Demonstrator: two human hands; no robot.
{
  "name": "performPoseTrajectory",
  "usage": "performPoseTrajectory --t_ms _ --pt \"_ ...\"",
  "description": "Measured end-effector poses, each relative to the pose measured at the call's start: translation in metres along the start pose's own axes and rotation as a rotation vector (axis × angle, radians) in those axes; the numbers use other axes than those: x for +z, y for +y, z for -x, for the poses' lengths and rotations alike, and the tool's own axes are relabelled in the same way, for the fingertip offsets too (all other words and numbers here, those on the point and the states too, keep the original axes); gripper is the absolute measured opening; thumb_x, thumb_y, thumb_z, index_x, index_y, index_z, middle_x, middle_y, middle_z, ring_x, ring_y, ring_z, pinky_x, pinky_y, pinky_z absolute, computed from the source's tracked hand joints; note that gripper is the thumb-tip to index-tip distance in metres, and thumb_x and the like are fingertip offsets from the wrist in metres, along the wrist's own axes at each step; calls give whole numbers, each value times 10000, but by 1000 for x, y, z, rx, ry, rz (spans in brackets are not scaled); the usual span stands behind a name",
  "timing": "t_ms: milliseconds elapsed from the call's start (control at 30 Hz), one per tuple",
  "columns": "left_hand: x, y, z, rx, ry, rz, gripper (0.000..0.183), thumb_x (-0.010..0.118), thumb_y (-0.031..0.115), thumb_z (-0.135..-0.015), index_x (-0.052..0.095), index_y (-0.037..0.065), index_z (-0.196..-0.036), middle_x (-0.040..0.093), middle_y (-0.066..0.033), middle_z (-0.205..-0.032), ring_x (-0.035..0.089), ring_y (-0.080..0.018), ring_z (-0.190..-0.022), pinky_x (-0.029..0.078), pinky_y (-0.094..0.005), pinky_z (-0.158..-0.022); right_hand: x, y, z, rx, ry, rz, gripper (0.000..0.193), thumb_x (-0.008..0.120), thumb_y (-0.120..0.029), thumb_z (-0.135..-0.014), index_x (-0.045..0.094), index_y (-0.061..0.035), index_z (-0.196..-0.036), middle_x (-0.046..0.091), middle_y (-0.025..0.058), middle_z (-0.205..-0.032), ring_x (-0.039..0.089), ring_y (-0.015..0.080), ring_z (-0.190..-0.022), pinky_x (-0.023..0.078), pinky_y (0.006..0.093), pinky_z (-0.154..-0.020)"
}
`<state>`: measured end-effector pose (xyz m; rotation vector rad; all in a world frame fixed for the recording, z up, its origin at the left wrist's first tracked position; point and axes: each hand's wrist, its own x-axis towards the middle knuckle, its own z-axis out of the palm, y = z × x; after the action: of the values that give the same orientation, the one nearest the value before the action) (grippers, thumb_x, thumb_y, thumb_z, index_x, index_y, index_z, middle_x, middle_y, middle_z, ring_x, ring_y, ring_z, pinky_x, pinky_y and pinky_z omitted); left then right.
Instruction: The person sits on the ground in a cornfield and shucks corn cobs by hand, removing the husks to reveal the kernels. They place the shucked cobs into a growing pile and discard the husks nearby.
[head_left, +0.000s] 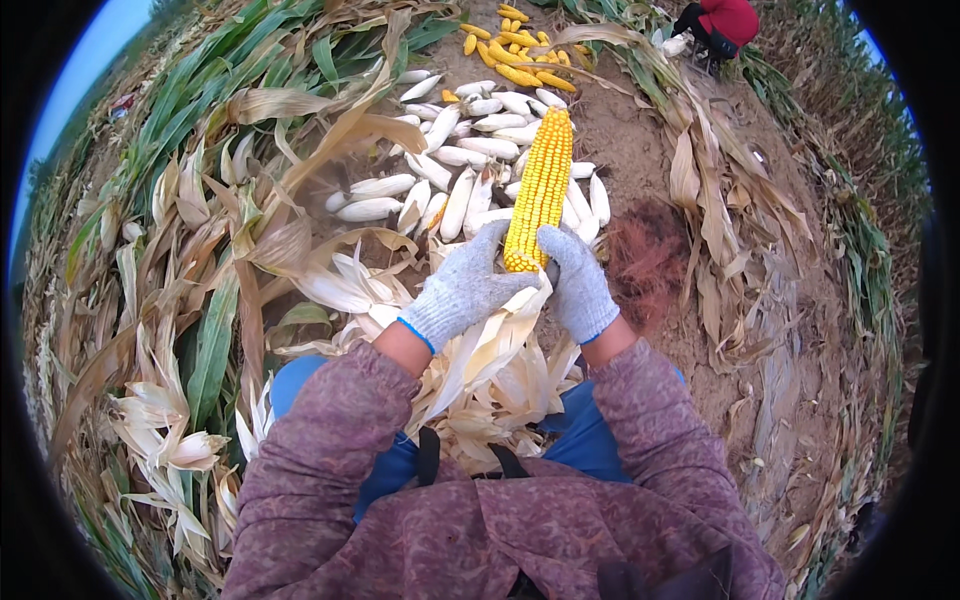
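Observation:
A bare yellow ear of corn stands out in front of me, its tip pointing away and its base between my two gloved hands. My left hand, in a grey knit glove with a blue cuff edge, grips the base from the left. On the other side my right hand, gloved alike, closes round the same base with its thumb on the kernels. Pale peeled husk hangs below the ear under my hands. Just beyond lie several ears in white inner husk on the soil.
A pile of bare yellow ears lies farther off. Dry and green corn stalks cover the left side, and a row of dry leaves runs along the right. Loose husks gather between my knees. A person in red is at the far right.

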<state>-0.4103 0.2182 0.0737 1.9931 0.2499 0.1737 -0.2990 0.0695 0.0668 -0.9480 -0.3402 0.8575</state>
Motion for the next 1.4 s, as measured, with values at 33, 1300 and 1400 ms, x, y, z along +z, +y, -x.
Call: performPoseTrajectory --t_ms 33,1300,1400 --pt "3 0 -1 -18 7 37 846 866 428 -880 472 32 -1515 695 -232 -1323 701 -342 -1218 560 -423 -1021 -1 1 0 12 -10 -49 517 650 -220 -1012 535 6 -1462 682 121 -1292 709 222 -1115 587 366 -993" --pt "32 6 -11 -72 -220 -87 782 899 287 -825 542 4 -1461 724 -144 -1271 688 -247 -1170 545 -370 -1022 13 -11 -4 -228 311 206 439 753 -199 -974 598 2 -1332 690 82 -1116 696 173 -946 594 324 -813" --pt "34 3 -3 -232 -344 300 628 867 239 -875 610 -2 -1395 725 -122 -1276 682 -208 -1153 538 -349 -1016 12 -12 -1 -244 317 201 383 728 -219 -995 605 -43 -1312 684 56 -1072 704 160 -895 608 324 -781"
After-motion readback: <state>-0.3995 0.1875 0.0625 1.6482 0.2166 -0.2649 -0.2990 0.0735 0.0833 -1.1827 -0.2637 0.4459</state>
